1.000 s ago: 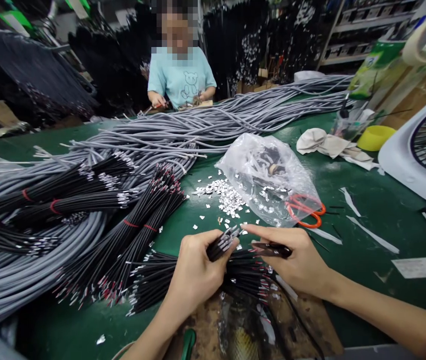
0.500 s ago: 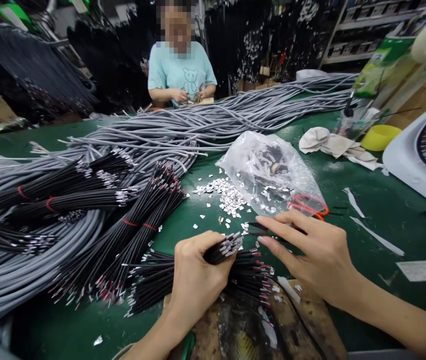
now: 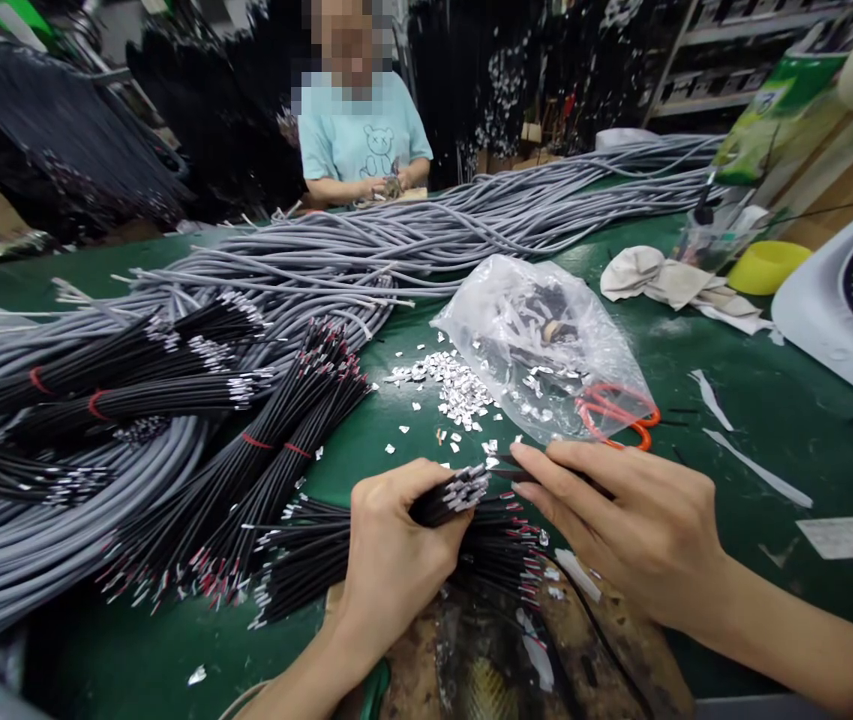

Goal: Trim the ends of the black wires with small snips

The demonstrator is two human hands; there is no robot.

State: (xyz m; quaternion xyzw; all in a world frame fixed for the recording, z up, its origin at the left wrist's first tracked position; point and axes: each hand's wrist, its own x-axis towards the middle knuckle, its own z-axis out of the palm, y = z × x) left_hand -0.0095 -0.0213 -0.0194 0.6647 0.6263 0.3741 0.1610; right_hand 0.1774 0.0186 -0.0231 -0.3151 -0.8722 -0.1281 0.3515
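My left hand (image 3: 401, 545) is wrapped around a bundle of black wires (image 3: 456, 495), whose silvery ends stick out toward the right. Between the thumb and fingers of my right hand (image 3: 636, 515) is a pair of dark tweezers (image 3: 510, 468), its tips at the wire ends. Whether the tips grip a wire or a foil piece is too small to tell. Under both hands lies a loose pile of black wires (image 3: 501, 550) with red and white ends. Small silvery foil pieces (image 3: 463, 393) are heaped just beyond my hands.
A clear plastic bag (image 3: 546, 340) with orange-handled scissors (image 3: 617, 412) lies beyond my right hand. Tied black wire bundles (image 3: 276, 450) and grey cables (image 3: 366, 240) cover the left and back. At right stand a white fan (image 3: 823, 310) and a yellow ring (image 3: 767, 268). A co-worker (image 3: 366, 135) sits opposite.
The tweezers' arms have come together and their tips are nearer the wire ends. My right hand has shifted slightly down, with its fingers closer together. My left hand stays nearly still.
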